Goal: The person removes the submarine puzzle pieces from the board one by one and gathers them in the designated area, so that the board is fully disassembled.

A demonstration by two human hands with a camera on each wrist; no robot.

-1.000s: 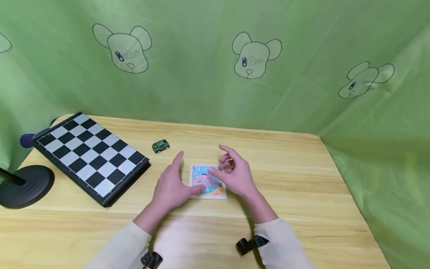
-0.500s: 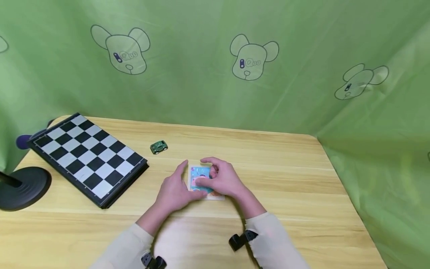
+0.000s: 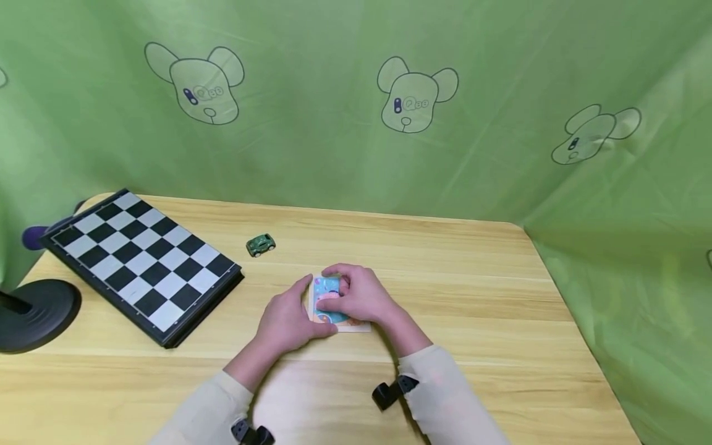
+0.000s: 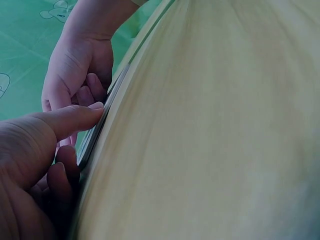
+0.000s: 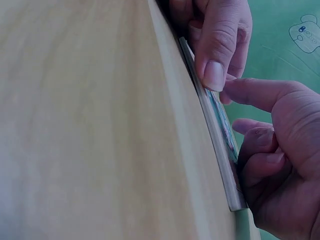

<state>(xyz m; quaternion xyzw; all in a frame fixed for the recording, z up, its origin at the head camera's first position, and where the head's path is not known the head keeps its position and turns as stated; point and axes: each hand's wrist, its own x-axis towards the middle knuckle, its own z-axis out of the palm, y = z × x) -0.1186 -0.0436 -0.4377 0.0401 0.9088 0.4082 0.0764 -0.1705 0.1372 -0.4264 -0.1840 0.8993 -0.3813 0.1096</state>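
Note:
A small flat picture board (image 3: 327,285), blue and pink with a pale border, lies on the table in the middle of the head view; it looks like a child's jigsaw. My left hand (image 3: 285,316) holds its left side, thumb along the front border and fingers at the far left corner. In the right wrist view the left thumb (image 5: 215,67) presses on the board's edge. Over the picture is my right hand (image 3: 364,295), thumb on the pink part and index finger bent towards the far edge. Its other fingers (image 5: 260,150) are curled beside the board; whether they pinch a piece, I cannot tell.
A folded black-and-white chessboard (image 3: 147,259) lies at an angle on the left. Between it and the hands, further back, sits a green toy car (image 3: 260,245). A round black stand base (image 3: 41,315) is at the left edge. Green cloth (image 3: 311,136) hangs behind the wooden table (image 3: 473,296).
My right hand has come left and lower, from over the board's right side onto the picture. The left hand has closed in on the board's left edge.

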